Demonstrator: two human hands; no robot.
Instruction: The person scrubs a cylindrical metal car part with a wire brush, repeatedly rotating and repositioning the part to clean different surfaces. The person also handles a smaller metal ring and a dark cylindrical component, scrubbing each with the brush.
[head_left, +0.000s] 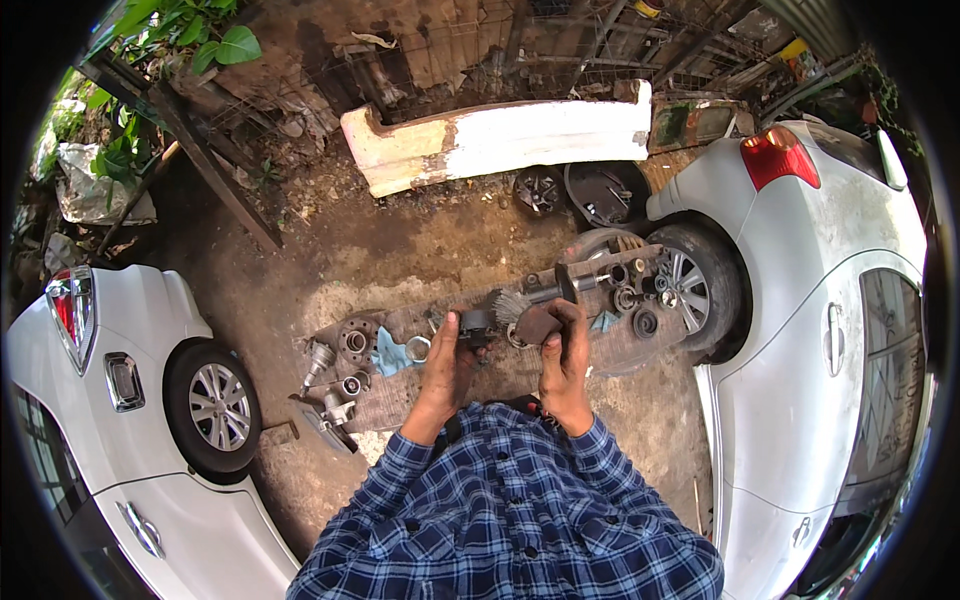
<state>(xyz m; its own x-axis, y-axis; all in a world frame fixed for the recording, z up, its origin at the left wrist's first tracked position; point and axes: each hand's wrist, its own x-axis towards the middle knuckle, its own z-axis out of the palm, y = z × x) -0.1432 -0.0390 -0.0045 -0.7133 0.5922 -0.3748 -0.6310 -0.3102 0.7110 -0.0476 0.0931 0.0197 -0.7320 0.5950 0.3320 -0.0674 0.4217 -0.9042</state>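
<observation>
In the head view, the left hand grips a black part and the right hand pinches a brown piece, both above the tabletop. Beyond, a black basin holds something too dark to tell; the pan beside it has small bits inside. The tabletop's right end nears a wheel; bare floor separates its far edge from the bumper.
</observation>
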